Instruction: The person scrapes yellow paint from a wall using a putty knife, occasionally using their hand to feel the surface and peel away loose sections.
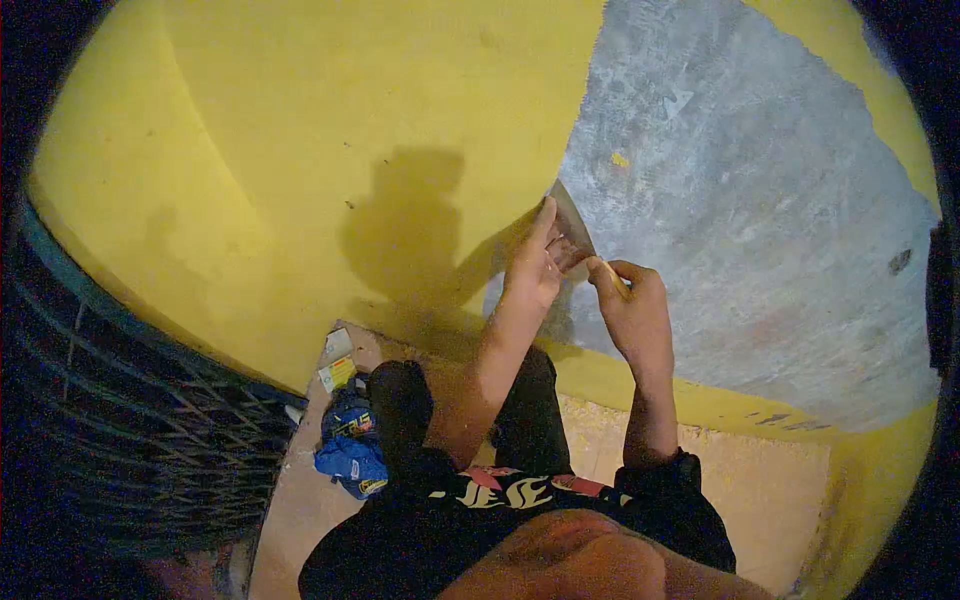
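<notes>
In the head view, my left hand [537,262] is raised in front of the wall, its thumb pointing up. Its fingers are closed on a thin, dark, flat blade [572,215] that looks like a putty knife blade. My right hand [637,305] is closed at the blade's lower end, thumb and forefinger pinched around a narrow yellowish piece [618,284], perhaps a handle. How the two pieces join is hidden by the fingers. Behind both hands runs the border between the yellow wall [300,120] and a large grey patch [740,220].
I am above a pale platform or floor [740,490] with a rough, speckled edge. Blue and dark packets or cloths [350,462] lie beside my leg, with a small white-and-yellow carton [337,358]. A dark lattice grille [140,400] stands at the left. My shadow falls across the yellow wall.
</notes>
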`<action>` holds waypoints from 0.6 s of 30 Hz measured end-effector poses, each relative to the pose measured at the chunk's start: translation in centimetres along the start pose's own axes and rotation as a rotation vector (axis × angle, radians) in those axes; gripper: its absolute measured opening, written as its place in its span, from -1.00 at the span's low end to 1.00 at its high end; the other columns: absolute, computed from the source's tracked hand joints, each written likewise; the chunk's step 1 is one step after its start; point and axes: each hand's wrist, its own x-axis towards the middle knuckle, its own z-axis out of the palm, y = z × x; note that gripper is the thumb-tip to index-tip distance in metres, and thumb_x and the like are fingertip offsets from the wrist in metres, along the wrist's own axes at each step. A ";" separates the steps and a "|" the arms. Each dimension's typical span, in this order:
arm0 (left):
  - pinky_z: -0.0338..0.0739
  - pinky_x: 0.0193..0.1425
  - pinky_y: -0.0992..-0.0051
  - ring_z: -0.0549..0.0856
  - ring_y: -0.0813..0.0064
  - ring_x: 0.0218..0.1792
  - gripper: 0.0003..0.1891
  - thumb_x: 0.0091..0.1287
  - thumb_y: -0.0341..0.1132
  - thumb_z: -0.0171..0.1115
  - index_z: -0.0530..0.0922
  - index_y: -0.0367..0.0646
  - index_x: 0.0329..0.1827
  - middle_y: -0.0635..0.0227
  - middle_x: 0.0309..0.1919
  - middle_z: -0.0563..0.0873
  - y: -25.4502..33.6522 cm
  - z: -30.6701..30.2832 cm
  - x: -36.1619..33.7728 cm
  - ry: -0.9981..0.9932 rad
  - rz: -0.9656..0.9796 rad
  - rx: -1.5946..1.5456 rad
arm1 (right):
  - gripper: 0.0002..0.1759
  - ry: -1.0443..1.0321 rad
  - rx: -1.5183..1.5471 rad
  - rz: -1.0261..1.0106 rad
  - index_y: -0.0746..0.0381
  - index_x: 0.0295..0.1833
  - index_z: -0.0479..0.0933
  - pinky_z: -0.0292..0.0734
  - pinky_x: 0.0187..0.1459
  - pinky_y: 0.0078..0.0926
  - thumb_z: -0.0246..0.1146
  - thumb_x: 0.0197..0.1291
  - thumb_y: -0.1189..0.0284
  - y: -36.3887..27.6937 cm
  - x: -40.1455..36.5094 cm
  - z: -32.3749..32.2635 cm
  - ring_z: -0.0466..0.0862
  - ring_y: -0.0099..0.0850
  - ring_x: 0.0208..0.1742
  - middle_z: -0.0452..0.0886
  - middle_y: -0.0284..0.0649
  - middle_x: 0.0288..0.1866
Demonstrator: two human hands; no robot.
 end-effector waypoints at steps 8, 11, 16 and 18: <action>0.63 0.03 0.30 0.62 0.34 0.02 -0.46 0.32 0.16 0.39 0.52 -0.01 0.17 0.35 -0.01 0.60 0.2 1.1 -0.8 -0.069 -0.017 -0.066 | -0.52 0.047 -0.070 -0.035 0.49 -0.17 0.68 0.58 -0.22 -0.18 0.29 0.35 0.17 1.6 1.8 0.3 0.72 -0.03 -0.33 0.67 0.26 -0.38; 0.66 -0.04 0.31 0.63 0.35 -0.01 -0.47 0.31 0.14 0.41 0.53 -0.04 0.13 0.38 -0.03 0.58 1.1 0.9 -0.5 0.019 0.002 -0.126 | -0.54 0.029 -0.070 -0.096 0.48 -0.20 0.69 0.56 -0.25 -0.25 0.28 0.36 0.18 -0.3 2.6 0.6 0.72 -0.22 -0.39 0.69 0.18 -0.41; 0.64 -0.01 0.32 0.64 0.34 0.00 -0.50 0.38 0.12 0.35 0.55 -0.11 0.10 0.38 -0.04 0.58 4.4 -0.5 -2.2 -0.189 0.162 -0.042 | -0.52 -0.137 0.001 -0.078 0.48 -0.20 0.68 0.56 -0.27 -0.19 0.30 0.35 0.16 -2.7 2.4 2.0 0.72 -0.12 -0.41 0.69 0.21 -0.38; 0.64 -0.01 0.30 0.65 0.35 -0.05 -0.50 0.35 0.13 0.38 0.55 -0.06 0.10 0.36 -0.07 0.60 4.0 0.3 -2.4 -0.086 0.155 0.009 | -0.50 -0.019 0.006 -0.124 0.49 -0.21 0.67 0.55 -0.29 -0.22 0.31 0.35 0.15 -1.8 1.5 2.4 0.70 -0.20 -0.44 0.69 0.19 -0.41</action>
